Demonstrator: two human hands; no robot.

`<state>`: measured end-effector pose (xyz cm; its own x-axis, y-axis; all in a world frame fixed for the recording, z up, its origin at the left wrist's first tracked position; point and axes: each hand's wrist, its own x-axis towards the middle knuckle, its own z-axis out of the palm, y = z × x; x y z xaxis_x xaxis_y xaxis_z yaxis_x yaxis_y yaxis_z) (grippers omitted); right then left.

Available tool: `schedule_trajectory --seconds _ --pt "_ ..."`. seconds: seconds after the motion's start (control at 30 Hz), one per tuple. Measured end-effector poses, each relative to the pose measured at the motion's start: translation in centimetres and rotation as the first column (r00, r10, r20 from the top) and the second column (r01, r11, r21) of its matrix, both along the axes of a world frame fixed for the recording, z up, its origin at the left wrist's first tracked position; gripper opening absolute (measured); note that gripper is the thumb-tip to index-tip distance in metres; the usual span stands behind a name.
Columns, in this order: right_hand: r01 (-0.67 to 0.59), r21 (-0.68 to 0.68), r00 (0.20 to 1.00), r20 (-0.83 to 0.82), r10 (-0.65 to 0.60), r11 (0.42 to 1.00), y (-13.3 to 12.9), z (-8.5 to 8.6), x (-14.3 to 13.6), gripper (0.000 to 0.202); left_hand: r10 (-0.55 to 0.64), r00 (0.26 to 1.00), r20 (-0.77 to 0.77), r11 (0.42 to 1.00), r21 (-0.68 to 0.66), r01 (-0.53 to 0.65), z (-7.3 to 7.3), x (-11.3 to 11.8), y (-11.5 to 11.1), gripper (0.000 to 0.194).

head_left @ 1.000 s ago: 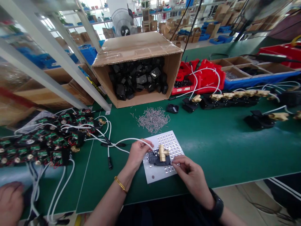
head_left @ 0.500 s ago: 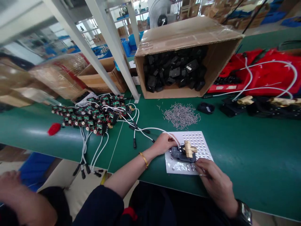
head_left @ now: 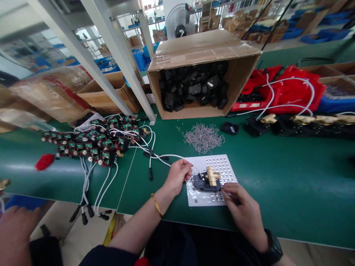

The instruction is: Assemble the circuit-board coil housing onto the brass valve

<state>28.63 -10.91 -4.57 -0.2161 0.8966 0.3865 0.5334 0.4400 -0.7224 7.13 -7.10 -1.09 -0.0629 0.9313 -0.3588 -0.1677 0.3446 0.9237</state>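
Observation:
A black valve body with a brass fitting [head_left: 209, 178] sits on a white perforated plate [head_left: 222, 165] on the green table [head_left: 280, 177]. My left hand [head_left: 177, 176] pinches the white cable [head_left: 166, 156] just left of the valve, at the plate's left edge. My right hand [head_left: 240, 207] rests at the plate's near edge, fingertips against the valve's right front corner; what it pinches, if anything, is too small to tell.
Several small metal pins [head_left: 203, 136] lie behind the plate. A tipped cardboard box of black parts [head_left: 194, 88] stands behind them. Wired valve assemblies [head_left: 91, 142] pile at left; a row of finished ones [head_left: 305, 122] and red bins [head_left: 285, 88] at right. Another person's hand [head_left: 15, 232] is lower left.
The view has swung left and back a little. My left hand has shifted its pinch on the cable beside the valve; my right hand stays at the valve's front corner.

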Motion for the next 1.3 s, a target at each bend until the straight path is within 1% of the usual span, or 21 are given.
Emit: schedule_trajectory --seconds 0.17,0.3,0.37,0.43,0.57,0.63,0.67,0.73,0.77,0.8,0.87,0.9,0.97,1.0,1.03,1.07,1.1,1.13,1.2,1.23,1.3 --pt "-0.015 0.093 0.997 0.072 0.008 0.996 0.1 0.0 0.0 0.013 -0.038 0.998 -0.05 0.999 -0.012 0.037 -0.3 0.1 0.0 0.019" --pt "-0.092 0.125 0.981 0.183 0.068 0.988 0.0 -0.3 0.3 0.015 -0.075 0.986 -0.15 0.997 0.019 0.079 -0.5 0.0 0.4 0.014" --pt "-0.142 0.128 0.966 0.235 0.109 0.982 0.0 -0.5 0.7 0.017 -0.135 0.971 -0.197 0.989 0.028 0.143 -0.7 0.0 0.6 0.011" --pt "-0.174 0.124 0.958 0.253 0.138 0.977 -0.1 -0.7 1.2 0.02 -0.201 0.947 -0.249 0.975 0.043 0.218 -0.8 0.1 0.9 0.008" --pt "-0.183 0.092 0.959 0.235 0.157 0.979 -0.4 -1.1 2.0 0.023 -0.292 0.873 -0.39 0.931 0.095 0.353 -0.8 -0.1 1.4 0.004" --pt "-0.142 0.051 0.967 0.219 0.128 0.989 -0.4 -1.0 2.0 0.025 -0.311 0.826 -0.47 0.895 0.146 0.421 -0.9 -0.4 1.3 0.006" --pt "-0.103 0.019 0.972 0.216 0.096 0.995 -0.3 -0.8 1.9 0.031 -0.309 0.802 -0.511 0.873 0.183 0.453 -0.9 -0.5 1.2 0.007" --pt "-0.035 -0.062 0.972 0.228 0.048 0.997 0.3 -0.4 1.2 0.051 -0.278 0.759 -0.589 0.822 0.262 0.505 -1.2 -0.8 0.6 0.013" --pt "-0.032 -0.1 0.97 0.239 0.055 0.995 0.6 -0.2 0.8 0.06 -0.256 0.74 -0.622 0.798 0.297 0.525 -1.4 -0.9 0.2 0.016" --pt "-0.057 -0.131 0.964 0.249 0.089 0.99 1.0 0.1 0.3 0.066 -0.235 0.727 -0.646 0.778 0.324 0.539 -1.6 -1.0 -0.3 0.019" --pt "-0.139 -0.164 0.947 0.268 0.18 0.977 1.8 0.4 -0.5 0.07 -0.166 0.686 -0.708 0.731 0.379 0.568 -1.8 -1.1 -1.2 0.024" --pt "-0.17 -0.17 0.937 0.278 0.212 0.971 2.0 0.5 -0.7 0.069 -0.117 0.647 -0.753 0.697 0.402 0.594 -1.9 -1.2 -1.8 0.025" --pt "-0.184 -0.175 0.926 0.299 0.23 0.967 2.3 0.4 -1.0 0.069 -0.022 0.546 -0.837 0.62 0.417 0.664 -1.7 -1.3 -2.7 0.03" --pt "-0.179 -0.175 0.925 0.307 0.226 0.968 2.3 0.3 -1.0 0.069 0.008 0.497 -0.868 0.59 0.405 0.698 -1.4 -1.3 -3.1 0.032" --pt "-0.175 -0.173 0.924 0.312 0.222 0.969 2.3 0.2 -1.0 0.069 0.016 0.457 -0.89 0.576 0.382 0.723 -1.2 -1.4 -3.4 0.034" --pt "-0.173 -0.17 0.923 0.316 0.22 0.97 2.3 0.0 -0.9 0.07 0.007 0.434 -0.901 0.588 0.355 0.727 -0.9 -1.4 -3.4 0.036" --pt "-0.172 -0.168 0.921 0.322 0.219 0.971 2.3 -0.1 -0.8 0.07 0.001 0.422 -0.907 0.636 0.326 0.699 -0.6 -1.5 -3.2 0.036" --pt "-0.17 -0.165 0.92 0.327 0.216 0.972 2.2 -0.2 -0.7 0.07 0.006 0.412 -0.911 0.714 0.292 0.636 -0.4 -1.6 -2.5 0.036" --pt "-0.168 -0.158 0.916 0.34 0.214 0.973 2.2 -0.3 -0.7 0.069 0.052 0.386 -0.921 0.875 0.228 0.426 -0.1 -2.0 -0.1 0.031" --pt "-0.167 -0.151 0.914 0.346 0.21 0.974 2.2 -0.2 -0.7 0.068 0.081 0.369 -0.926 0.934 0.2 0.296 -0.1 -2.2 1.5 0.027" --pt "-0.161 -0.129 0.915 0.351 0.197 0.979 2.1 -0.1 -0.8 0.068 0.127 0.338 -0.933 0.97 0.188 0.155 -0.3 -2.7 5.1 0.022"
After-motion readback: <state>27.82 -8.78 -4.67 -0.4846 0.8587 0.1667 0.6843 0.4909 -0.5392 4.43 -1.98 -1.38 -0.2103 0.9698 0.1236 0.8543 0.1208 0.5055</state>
